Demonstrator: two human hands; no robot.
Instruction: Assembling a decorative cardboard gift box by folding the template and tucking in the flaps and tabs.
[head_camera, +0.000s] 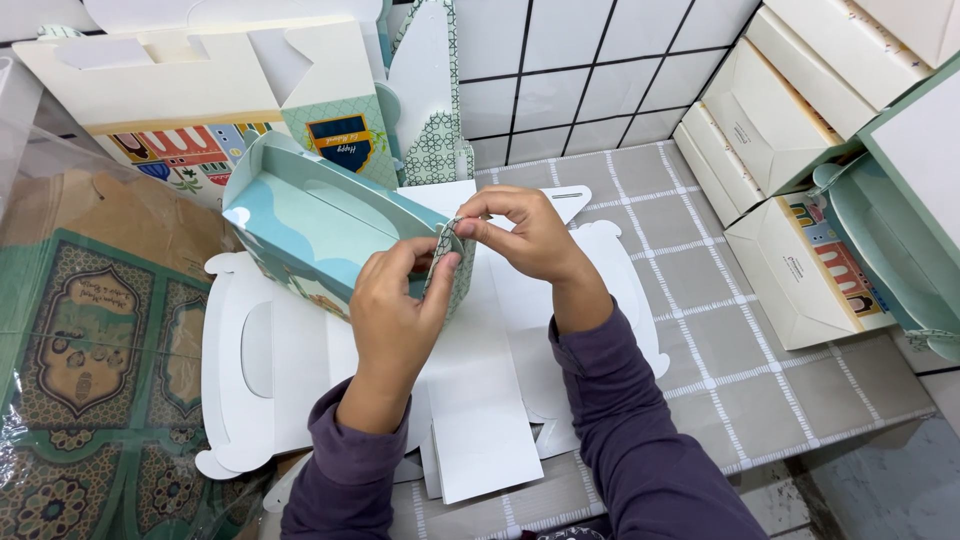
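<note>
- The half-folded teal paper box (320, 225) sits tilted above the middle of the counter (700, 290), its open side up; smooth pale-blue card inside, patterned print outside.
- The left hand (395, 310) pinches the box's near end flap, fingers curled tight round the card; the right hand (525, 232) grips the same flap from the other side, thumb and fingertips pressed on its patterned edge.
- Beneath both hands lie flat white die-cut card blanks (470, 400), matte, with rounded tabs and an oval handle slot; they overlap one another.
- Left of these, a plastic-wrapped stack of green and brown ornamented sheets (80, 340), glossy and crinkled.
- Behind the box, folded cream cartons with coloured arches (190, 100) lean against the white tiled wall (590, 70).
- At the right, finished cream boxes (800, 170) stand packed close in a row; a grey checked cloth covers the counter.
</note>
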